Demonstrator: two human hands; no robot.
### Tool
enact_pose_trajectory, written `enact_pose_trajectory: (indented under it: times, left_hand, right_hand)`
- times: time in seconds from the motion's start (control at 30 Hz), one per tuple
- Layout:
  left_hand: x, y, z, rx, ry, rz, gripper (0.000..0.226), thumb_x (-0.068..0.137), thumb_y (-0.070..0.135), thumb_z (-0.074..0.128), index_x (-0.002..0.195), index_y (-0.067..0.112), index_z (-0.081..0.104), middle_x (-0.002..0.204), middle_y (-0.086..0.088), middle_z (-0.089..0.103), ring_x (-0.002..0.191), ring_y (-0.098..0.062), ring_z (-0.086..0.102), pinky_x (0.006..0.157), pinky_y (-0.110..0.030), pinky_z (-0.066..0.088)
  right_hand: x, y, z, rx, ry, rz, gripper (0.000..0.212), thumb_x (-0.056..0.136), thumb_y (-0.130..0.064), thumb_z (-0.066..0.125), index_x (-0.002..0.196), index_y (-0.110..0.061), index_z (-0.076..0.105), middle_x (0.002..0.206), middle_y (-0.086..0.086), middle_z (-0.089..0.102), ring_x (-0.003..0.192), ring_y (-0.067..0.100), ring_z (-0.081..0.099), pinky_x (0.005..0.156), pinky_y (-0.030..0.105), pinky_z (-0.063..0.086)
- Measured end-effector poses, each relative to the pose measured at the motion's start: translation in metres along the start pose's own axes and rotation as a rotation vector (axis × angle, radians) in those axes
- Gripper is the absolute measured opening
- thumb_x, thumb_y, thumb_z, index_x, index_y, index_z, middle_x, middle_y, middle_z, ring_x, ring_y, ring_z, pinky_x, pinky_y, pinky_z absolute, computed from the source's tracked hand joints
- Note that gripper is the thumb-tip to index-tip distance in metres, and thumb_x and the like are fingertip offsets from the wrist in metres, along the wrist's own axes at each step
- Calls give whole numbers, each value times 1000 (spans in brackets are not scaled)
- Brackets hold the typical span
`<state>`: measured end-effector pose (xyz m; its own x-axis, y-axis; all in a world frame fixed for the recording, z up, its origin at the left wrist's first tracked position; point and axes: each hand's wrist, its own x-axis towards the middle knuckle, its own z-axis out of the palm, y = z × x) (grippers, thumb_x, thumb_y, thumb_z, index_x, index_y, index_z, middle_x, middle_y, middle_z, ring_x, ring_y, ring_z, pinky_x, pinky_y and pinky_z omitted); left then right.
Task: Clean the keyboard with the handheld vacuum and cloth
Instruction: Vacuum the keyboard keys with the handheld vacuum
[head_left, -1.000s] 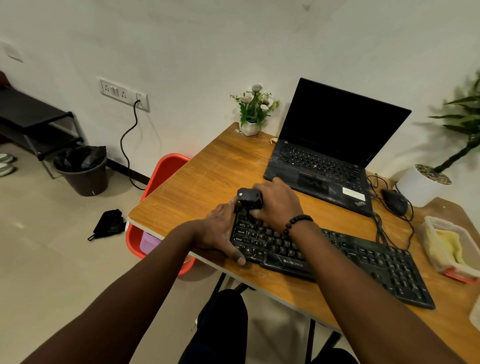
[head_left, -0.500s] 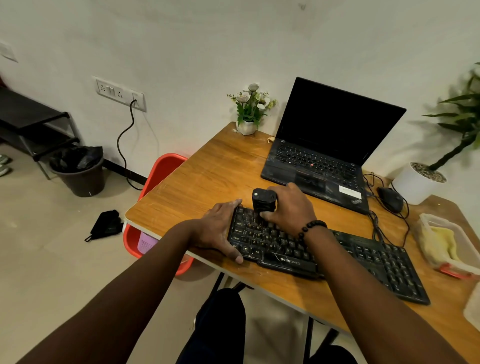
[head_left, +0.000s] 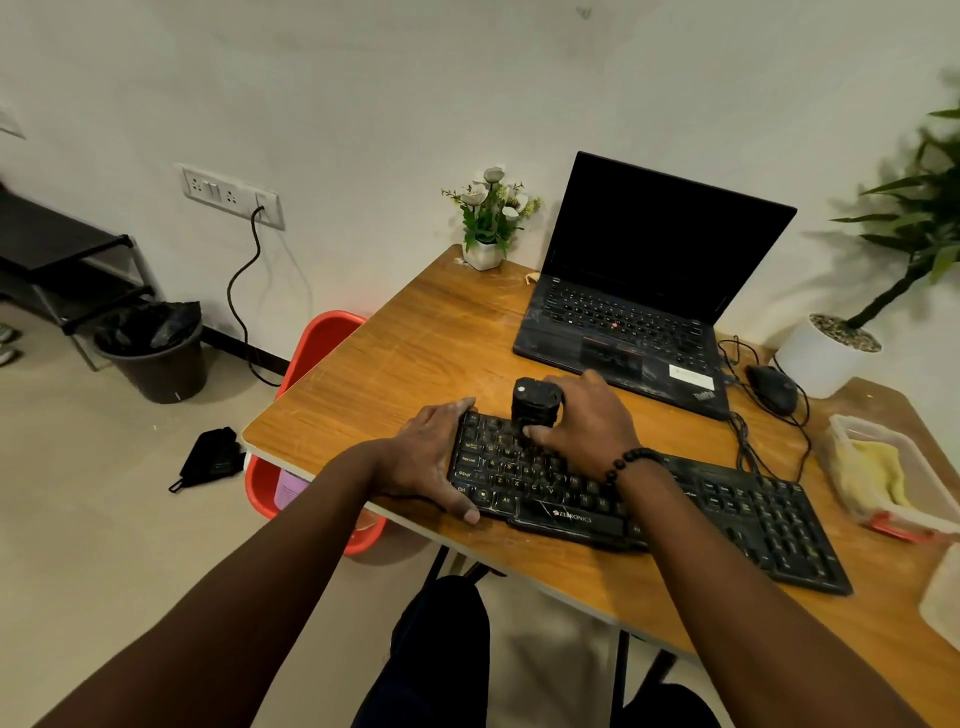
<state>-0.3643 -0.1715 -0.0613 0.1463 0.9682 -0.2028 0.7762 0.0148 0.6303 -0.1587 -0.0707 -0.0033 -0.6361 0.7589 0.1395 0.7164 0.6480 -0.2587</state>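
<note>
A black keyboard (head_left: 727, 514) lies along the front of the wooden table (head_left: 415, 374). My right hand (head_left: 587, 426) grips a small black handheld vacuum (head_left: 535, 402), held upright with its lower end on the keys near the keyboard's left part. My left hand (head_left: 431, 457) holds the keyboard's left end, thumb along its front edge and fingers at its back corner. A yellow cloth (head_left: 878, 473) lies in a clear plastic tub (head_left: 852, 431) at the table's right edge.
An open black laptop (head_left: 644, 291) stands behind the keyboard, a mouse (head_left: 772, 387) and cables to its right. A small flower pot (head_left: 485, 228) sits at the back corner. A red chair (head_left: 317, 343), a bin (head_left: 156, 353) and a black pouch (head_left: 210, 457) are on the floor at left.
My right hand has slid the vacuum to the right along the keyboard's upper rows and stood it more upright. My left hand has kept its hold on the left end.
</note>
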Motion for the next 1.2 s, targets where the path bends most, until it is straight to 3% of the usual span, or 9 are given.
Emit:
enact_pose_trajectory:
  times: [0.1, 0.23, 0.43, 0.53, 0.67, 0.77, 0.87, 1.03, 1.2]
  left_hand:
    - [2, 0, 0, 58, -6, 28, 147, 47, 77, 75, 157, 26, -6, 162, 5, 5, 147, -19, 5, 121, -47, 13]
    - [5, 1, -1, 122, -36, 26, 146, 45, 82, 69, 157, 26, -6, 162, 8, 1, 147, -19, 2, 121, -50, 13]
    - [10, 7, -8, 189, -93, -24, 141, 59, 65, 85, 156, 25, -8, 162, 7, -2, 148, -24, 0, 121, -54, 14]
    - [10, 5, -7, 189, -102, -19, 145, 50, 75, 81, 156, 27, -7, 162, 8, 0, 147, -25, 1, 120, -53, 15]
    - [11, 4, -8, 179, -112, -28, 148, 42, 82, 72, 155, 28, -7, 161, 8, 1, 147, -24, 1, 120, -54, 15]
    - [11, 4, -7, 177, -108, -18, 147, 42, 82, 71, 155, 28, -7, 161, 9, 1, 147, -24, 1, 120, -53, 15]
    - [13, 4, -8, 187, -132, -34, 150, 41, 83, 73, 155, 29, -8, 161, 9, -1, 147, -25, 0, 120, -54, 15]
    - [20, 10, -15, 289, -185, -79, 145, 52, 76, 81, 155, 30, -11, 163, 8, -5, 149, -29, -1, 120, -58, 16]
    - [26, 25, -25, 405, -266, -131, 146, 55, 70, 84, 155, 28, -13, 162, 6, -7, 147, -31, 3, 118, -59, 22]
  right_hand:
    - [-4, 8, 3, 79, -74, 33, 40, 75, -47, 72, 110, -32, 60, 105, -9, 60, 97, 11, 42, 74, 32, 42]
    - [-6, 17, -2, 141, 0, 84, 40, 75, -43, 74, 109, -30, 62, 104, -8, 61, 102, 14, 47, 76, 34, 44]
    - [-15, 17, -6, 22, 21, 50, 32, 76, -42, 74, 102, -28, 62, 97, -12, 59, 99, 14, 44, 71, 29, 39]
    - [-19, 19, -10, 150, -28, 39, 37, 76, -39, 75, 109, -27, 62, 96, -15, 57, 97, 11, 42, 76, 30, 41]
    - [-20, 23, -13, -60, 34, 48, 35, 77, -43, 73, 106, -27, 62, 92, -15, 58, 97, 14, 44, 78, 32, 45]
    - [-19, 27, -13, 124, 1, 82, 36, 74, -41, 75, 106, -29, 62, 98, -9, 59, 99, 16, 48, 80, 33, 46]
    - [-27, 27, -11, -16, 32, 77, 36, 75, -41, 75, 104, -27, 61, 88, -17, 51, 99, 17, 47, 79, 32, 44]
    - [-31, 33, -10, 163, -16, 120, 39, 74, -40, 77, 107, -26, 63, 94, -8, 61, 96, 16, 55, 79, 34, 50]
    - [-35, 40, -16, 141, 120, 178, 39, 74, -38, 76, 108, -24, 64, 100, -8, 62, 99, 18, 52, 83, 34, 47]
